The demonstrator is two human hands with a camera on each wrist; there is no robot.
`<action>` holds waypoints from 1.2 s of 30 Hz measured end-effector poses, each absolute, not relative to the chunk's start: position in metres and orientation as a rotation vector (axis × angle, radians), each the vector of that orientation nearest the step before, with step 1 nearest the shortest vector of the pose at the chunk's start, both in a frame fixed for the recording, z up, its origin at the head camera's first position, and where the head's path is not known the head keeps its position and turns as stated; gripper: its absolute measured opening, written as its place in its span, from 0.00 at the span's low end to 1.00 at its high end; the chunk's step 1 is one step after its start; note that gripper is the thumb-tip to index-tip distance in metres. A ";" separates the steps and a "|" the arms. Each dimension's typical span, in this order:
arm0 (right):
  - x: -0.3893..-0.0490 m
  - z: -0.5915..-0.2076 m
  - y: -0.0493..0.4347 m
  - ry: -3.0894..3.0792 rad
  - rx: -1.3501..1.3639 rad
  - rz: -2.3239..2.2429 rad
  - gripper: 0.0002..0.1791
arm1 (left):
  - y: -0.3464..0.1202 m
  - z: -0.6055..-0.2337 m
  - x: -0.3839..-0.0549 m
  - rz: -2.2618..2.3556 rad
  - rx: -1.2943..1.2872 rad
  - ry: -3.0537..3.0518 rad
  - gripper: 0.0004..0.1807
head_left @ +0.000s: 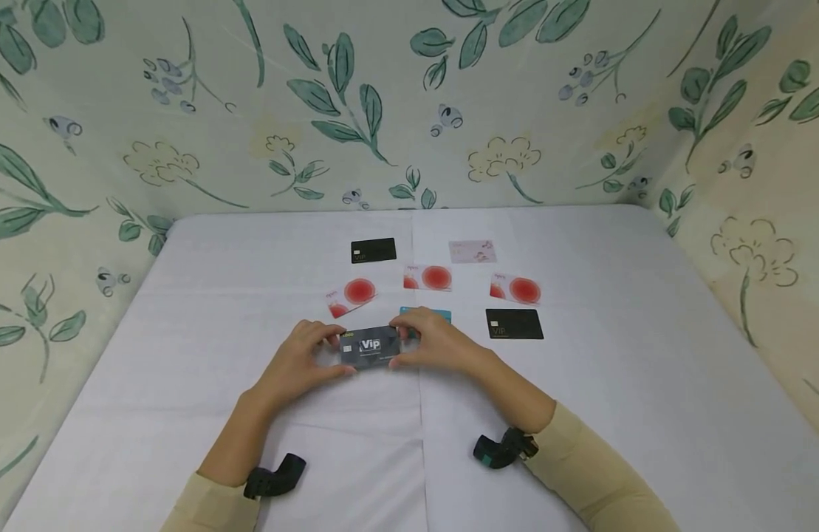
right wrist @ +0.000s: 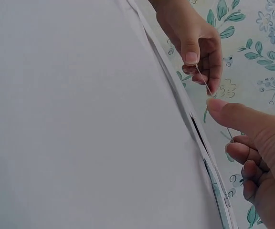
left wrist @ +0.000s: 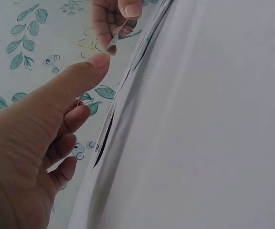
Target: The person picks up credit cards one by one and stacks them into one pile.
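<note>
A dark grey card (head_left: 370, 357) with "Vip" printed on it is held between both hands, tilted up to face the head camera. My left hand (head_left: 299, 362) pinches its left edge, thumb at the lower corner and fingertips at the upper one. Opposite, my right hand (head_left: 442, 344) pinches the right edge the same way. Both wrist views show the card nearly edge-on and raised over the white tabletop. Just behind the right hand lies a blue card (head_left: 442, 315), mostly covered by the fingers.
Beyond the hands lie two black cards (head_left: 373, 250), three white cards with red circles (head_left: 427, 278) and a pale pink card (head_left: 473, 251). They rest apart on the white cloth (head_left: 249, 258). Floral fabric (head_left: 343, 111) hangs around the table's back and sides.
</note>
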State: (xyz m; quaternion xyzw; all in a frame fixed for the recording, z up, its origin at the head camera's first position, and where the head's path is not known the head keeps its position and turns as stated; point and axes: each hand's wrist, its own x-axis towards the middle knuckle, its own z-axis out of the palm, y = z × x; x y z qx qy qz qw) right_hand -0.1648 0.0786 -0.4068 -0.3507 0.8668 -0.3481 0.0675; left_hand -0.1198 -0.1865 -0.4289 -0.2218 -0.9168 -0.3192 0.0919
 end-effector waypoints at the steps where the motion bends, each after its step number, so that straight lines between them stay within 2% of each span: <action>1: -0.164 -0.405 0.081 2.612 -1.061 -1.052 0.29 | -0.185 -0.427 -0.119 -0.947 -0.657 -2.724 0.33; 16: -0.155 -0.398 0.102 2.663 -1.177 -1.093 0.29 | -0.165 -0.412 -0.115 -0.977 -0.702 -2.708 0.31; 36: -0.135 -0.383 0.135 2.684 -0.941 -0.994 0.29 | -0.134 -0.404 -0.114 -0.977 -0.835 -2.706 0.30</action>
